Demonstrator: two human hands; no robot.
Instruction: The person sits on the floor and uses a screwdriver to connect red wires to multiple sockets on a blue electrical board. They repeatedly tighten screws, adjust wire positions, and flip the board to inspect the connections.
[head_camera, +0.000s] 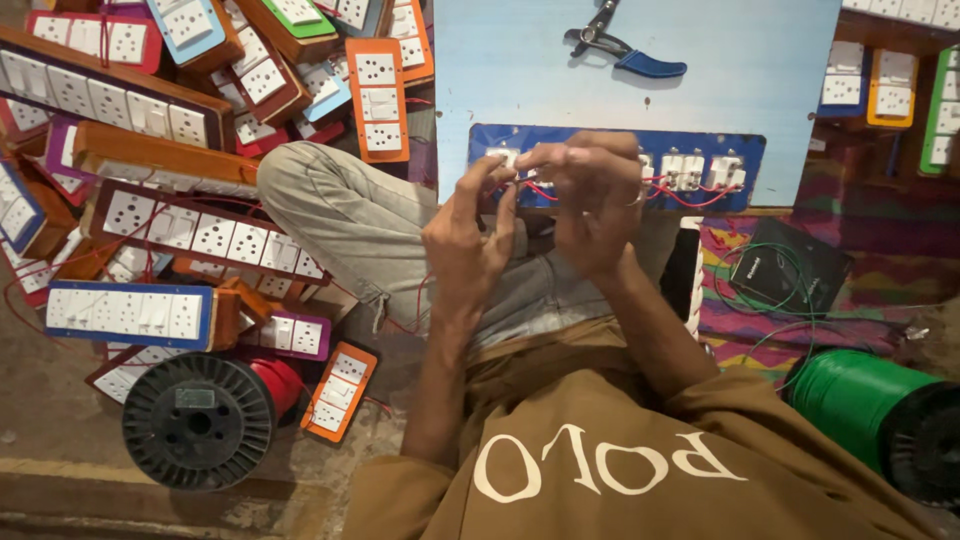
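So a blue switch panel (700, 150) is propped at the near edge of a pale blue board (760, 70), right in the middle. Red wires (690, 195) are pinched by the fingertips of both the left hand (470, 240) and the right hand (590, 200). Blue-handled pliers (625, 50) are parked further back, and a heap of finished switchboards (180, 240) is piled on the left.
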